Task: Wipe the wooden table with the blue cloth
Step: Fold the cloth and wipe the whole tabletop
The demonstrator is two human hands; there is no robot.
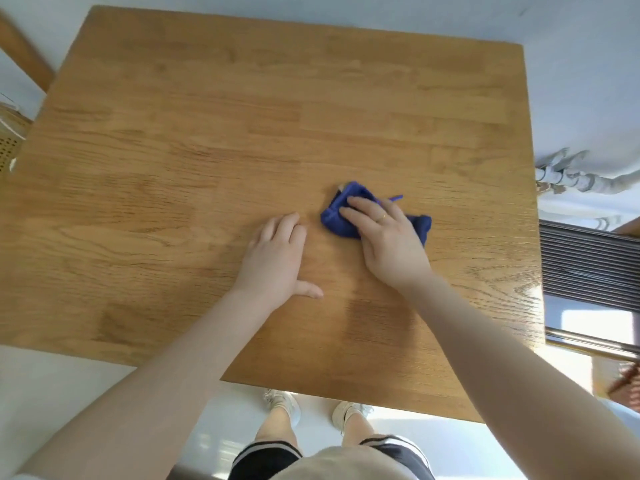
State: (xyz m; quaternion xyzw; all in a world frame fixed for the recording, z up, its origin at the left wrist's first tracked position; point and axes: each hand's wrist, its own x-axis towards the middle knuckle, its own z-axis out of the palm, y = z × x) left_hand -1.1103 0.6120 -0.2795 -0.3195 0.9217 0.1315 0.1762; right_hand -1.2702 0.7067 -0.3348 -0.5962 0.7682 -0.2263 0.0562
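Note:
A square wooden table [207, 133] fills most of the head view. A bunched blue cloth [337, 221] lies right of the table's middle. My right hand [388, 240] lies flat on top of the cloth, fingers straight and pressing it to the wood, covering its middle part. My left hand [277, 258] rests palm down on the bare wood just left of the cloth, fingers together and thumb spread out, not touching the cloth.
A wooden chair [20, 57] stands off the table's far left corner. A white curtain [588, 174] and a ribbed grey panel [588, 265] lie beyond the right edge. My feet [311, 407] stand under the near edge.

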